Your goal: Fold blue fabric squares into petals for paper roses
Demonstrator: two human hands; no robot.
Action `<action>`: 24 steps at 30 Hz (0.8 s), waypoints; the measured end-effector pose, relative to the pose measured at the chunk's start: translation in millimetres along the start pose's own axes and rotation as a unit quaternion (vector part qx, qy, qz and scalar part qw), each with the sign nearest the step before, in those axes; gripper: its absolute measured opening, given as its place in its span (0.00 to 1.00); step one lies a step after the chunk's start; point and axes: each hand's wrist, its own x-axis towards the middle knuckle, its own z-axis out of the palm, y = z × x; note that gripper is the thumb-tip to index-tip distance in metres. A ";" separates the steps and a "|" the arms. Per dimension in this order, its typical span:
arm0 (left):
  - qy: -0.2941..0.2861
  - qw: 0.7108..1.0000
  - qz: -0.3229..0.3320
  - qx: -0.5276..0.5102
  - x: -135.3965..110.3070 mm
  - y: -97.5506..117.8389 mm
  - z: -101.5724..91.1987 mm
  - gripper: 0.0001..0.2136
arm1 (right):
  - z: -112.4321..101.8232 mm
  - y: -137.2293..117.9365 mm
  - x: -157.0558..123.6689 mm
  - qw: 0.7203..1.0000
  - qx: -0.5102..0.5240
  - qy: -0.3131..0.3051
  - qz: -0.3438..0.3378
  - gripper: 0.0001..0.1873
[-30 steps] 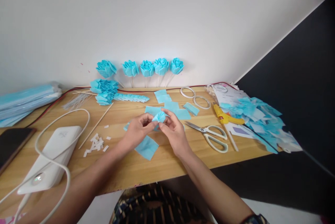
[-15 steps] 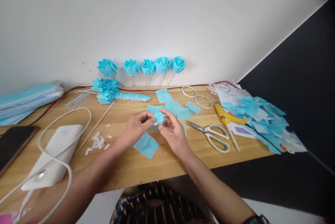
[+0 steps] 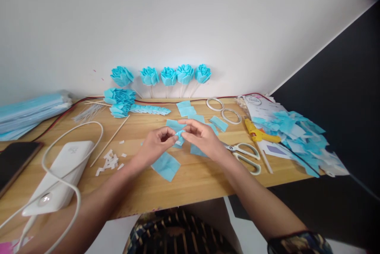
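Between my two hands is a small blue crepe-paper petal (image 3: 179, 136), pinched above the middle of the table. My left hand (image 3: 158, 142) grips its left side between thumb and fingers. Thumb and fingertips of my right hand (image 3: 202, 135) close on its right side, covering part of it. Below the hands a blue paper square (image 3: 166, 166) lies flat. More blue paper pieces (image 3: 185, 108) lie just behind them, some hidden by my right hand. White-handled scissors (image 3: 245, 153) rest right of my right hand, blades partly behind the wrist.
Blue paper flowers on sticks (image 3: 168, 76) lean along the wall. Two tape rolls (image 3: 231, 116), a yellow glue gun (image 3: 258, 131) and a heap of blue paper (image 3: 299, 127) are at right. White scraps (image 3: 111, 161), a power bank (image 3: 61, 176) with looping cable and a phone (image 3: 18, 163) are at left.
My right hand has turned and moved slightly up and right, its forearm now covering the scissors' blades. The petal shows less between the fingers. My left hand stays almost in place.
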 end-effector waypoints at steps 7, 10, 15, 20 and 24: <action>0.014 0.999 -0.026 -0.029 3.7 0.3 -4.7 0.16 | -6.0 12.1 16.3 0.998 0.022 0.054 -0.022 0.19; 0.007 0.999 -0.034 -0.029 4.4 1.8 -5.2 0.15 | -6.7 18.4 15.8 0.997 0.035 0.062 -0.021 0.20; -0.005 0.999 -0.028 -0.014 3.3 3.2 -2.9 0.13 | -4.4 22.9 14.1 0.998 0.042 0.039 -0.019 0.20; 0.006 0.999 0.004 0.054 3.0 -3.0 -1.3 0.12 | -2.2 23.1 13.0 0.999 0.031 0.030 -0.031 0.19; 0.018 0.999 0.005 0.049 4.3 -8.2 -1.4 0.13 | -2.3 20.9 10.9 0.999 0.031 0.022 -0.031 0.20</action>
